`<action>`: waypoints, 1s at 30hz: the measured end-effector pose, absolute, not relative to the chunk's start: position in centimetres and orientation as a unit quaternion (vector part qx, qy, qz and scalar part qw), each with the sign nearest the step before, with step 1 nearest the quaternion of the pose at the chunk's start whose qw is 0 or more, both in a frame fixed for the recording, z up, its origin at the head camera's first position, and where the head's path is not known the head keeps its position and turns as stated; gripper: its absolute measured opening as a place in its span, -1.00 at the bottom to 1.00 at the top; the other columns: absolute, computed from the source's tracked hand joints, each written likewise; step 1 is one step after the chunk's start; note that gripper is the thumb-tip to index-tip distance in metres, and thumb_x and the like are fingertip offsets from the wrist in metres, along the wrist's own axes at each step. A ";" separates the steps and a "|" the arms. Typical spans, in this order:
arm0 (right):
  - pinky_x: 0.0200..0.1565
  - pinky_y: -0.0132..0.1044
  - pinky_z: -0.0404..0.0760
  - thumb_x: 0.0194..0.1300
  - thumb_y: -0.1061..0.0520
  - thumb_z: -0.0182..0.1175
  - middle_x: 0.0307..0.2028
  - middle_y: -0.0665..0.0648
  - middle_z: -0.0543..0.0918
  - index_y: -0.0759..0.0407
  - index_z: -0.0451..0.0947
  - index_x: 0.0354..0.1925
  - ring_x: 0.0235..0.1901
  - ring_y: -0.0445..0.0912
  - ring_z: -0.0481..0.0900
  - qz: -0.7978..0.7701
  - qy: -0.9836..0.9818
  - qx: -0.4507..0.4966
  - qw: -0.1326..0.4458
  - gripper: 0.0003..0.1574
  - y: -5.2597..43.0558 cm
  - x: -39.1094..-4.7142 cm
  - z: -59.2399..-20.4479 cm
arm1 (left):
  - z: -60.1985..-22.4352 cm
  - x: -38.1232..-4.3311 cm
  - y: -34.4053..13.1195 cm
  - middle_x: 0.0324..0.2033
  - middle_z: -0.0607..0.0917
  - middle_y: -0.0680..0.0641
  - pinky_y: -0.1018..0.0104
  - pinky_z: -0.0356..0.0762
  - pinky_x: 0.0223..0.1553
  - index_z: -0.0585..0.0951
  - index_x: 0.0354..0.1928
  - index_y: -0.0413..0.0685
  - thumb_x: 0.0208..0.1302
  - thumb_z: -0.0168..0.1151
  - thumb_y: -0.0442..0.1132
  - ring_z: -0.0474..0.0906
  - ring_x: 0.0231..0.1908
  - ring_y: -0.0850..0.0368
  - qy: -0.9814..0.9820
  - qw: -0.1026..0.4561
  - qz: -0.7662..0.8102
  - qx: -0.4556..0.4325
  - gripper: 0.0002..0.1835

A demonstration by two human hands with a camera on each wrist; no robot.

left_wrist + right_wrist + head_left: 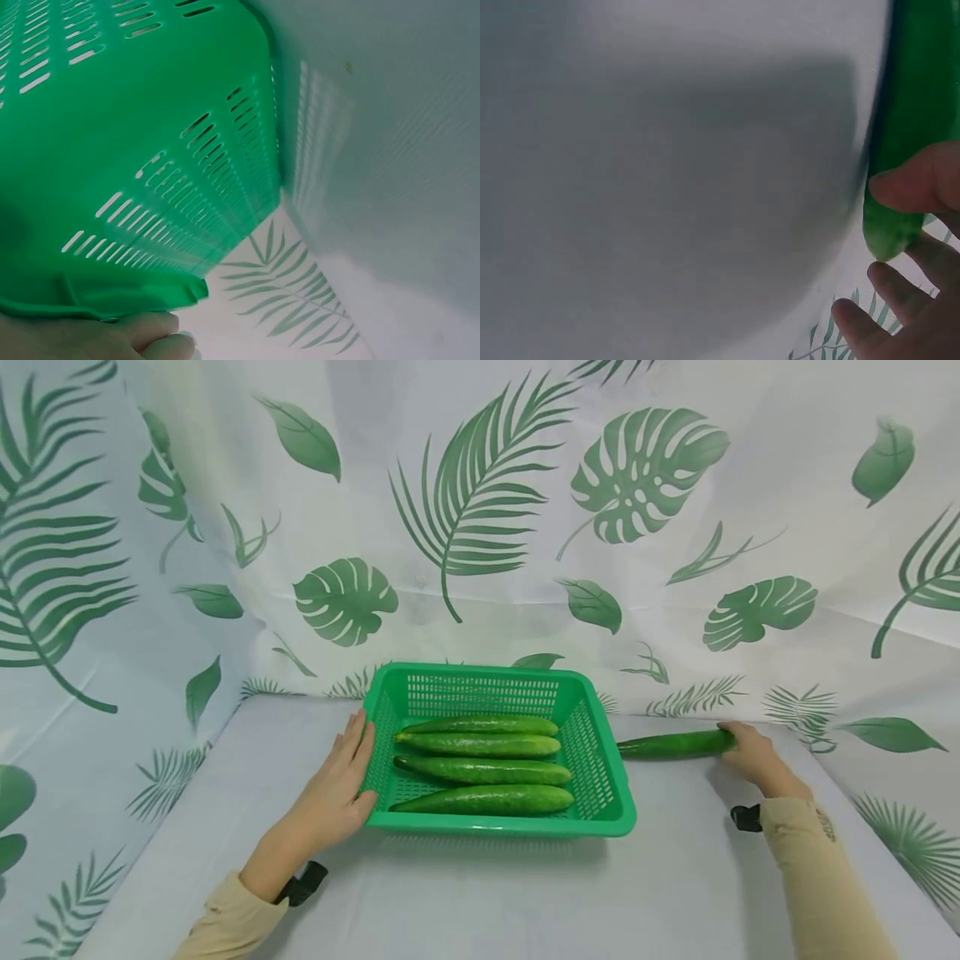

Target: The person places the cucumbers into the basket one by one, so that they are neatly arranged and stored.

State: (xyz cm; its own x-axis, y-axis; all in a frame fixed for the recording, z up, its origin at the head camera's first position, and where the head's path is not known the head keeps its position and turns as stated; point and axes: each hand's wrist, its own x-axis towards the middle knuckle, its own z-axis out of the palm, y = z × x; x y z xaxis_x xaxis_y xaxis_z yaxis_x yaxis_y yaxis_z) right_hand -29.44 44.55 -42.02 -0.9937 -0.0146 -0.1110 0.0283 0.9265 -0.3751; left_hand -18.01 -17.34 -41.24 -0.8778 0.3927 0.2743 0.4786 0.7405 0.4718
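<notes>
A green plastic basket (495, 827) with slotted walls stands on the table, and several cucumbers (483, 770) lie side by side in it. Against the basket's left rim rests my left hand (337, 789), fingers straight and thumb near the front corner. In the left wrist view, fingers (154, 337) touch the rim from outside. To the right of the basket, my right hand (756, 758) pinches one end of another cucumber (671, 745). Its thumb lies over that cucumber (915, 97) in the right wrist view, with two fingertips spread off it. The other end of this cucumber reaches the basket's right wall.
A pale cloth covers the table (480, 902). Behind and at both sides hangs a white curtain (517, 593) printed with green leaves, meeting the table just behind the basket. Each wrist wears a small black device.
</notes>
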 end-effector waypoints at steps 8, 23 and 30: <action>0.10 0.51 0.18 0.14 0.32 0.14 0.22 0.72 0.17 0.55 0.21 0.29 0.16 0.61 0.14 -0.254 0.966 0.013 0.042 -0.23 44.9 -27.3 -43.1 | -41.2 -17.9 -17.0 0.52 -0.26 -0.37 -0.21 -0.20 0.43 -0.09 0.49 -0.50 0.19 -0.04 -0.41 -0.37 0.51 -0.22 -0.927 0.088 -0.276 -0.238 -0.16; 0.26 0.21 0.20 0.23 -0.19 0.35 0.48 0.44 0.04 0.08 0.22 0.50 0.27 0.20 0.17 -0.465 0.879 0.098 0.041 0.00 45.1 -22.5 -46.1 | -41.2 -18.0 -17.0 0.52 -0.29 -0.36 -0.20 -0.22 0.44 -0.17 0.49 -0.50 0.22 -0.04 -0.40 -0.38 0.51 -0.22 -0.931 0.078 -0.266 -0.235 -0.14; 0.29 0.15 0.22 0.26 -0.21 0.32 0.49 0.43 0.00 0.02 0.21 0.51 0.26 0.17 0.16 -0.478 0.870 0.110 0.039 -0.02 44.8 -22.3 -46.3 | -41.1 -18.0 -17.2 0.52 -0.28 -0.36 -0.19 -0.22 0.44 -0.17 0.49 -0.50 0.21 -0.03 -0.40 -0.39 0.51 -0.20 -0.933 0.077 -0.265 -0.232 -0.13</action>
State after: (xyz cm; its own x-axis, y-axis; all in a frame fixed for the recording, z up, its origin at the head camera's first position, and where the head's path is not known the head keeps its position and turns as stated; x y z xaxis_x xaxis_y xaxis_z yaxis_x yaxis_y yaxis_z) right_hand -22.28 44.83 -46.27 -0.9726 0.1541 -0.1740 0.2295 0.5183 -0.8238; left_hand -18.02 -17.22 -41.12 -0.8803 0.3929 0.2659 0.4740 0.7517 0.4585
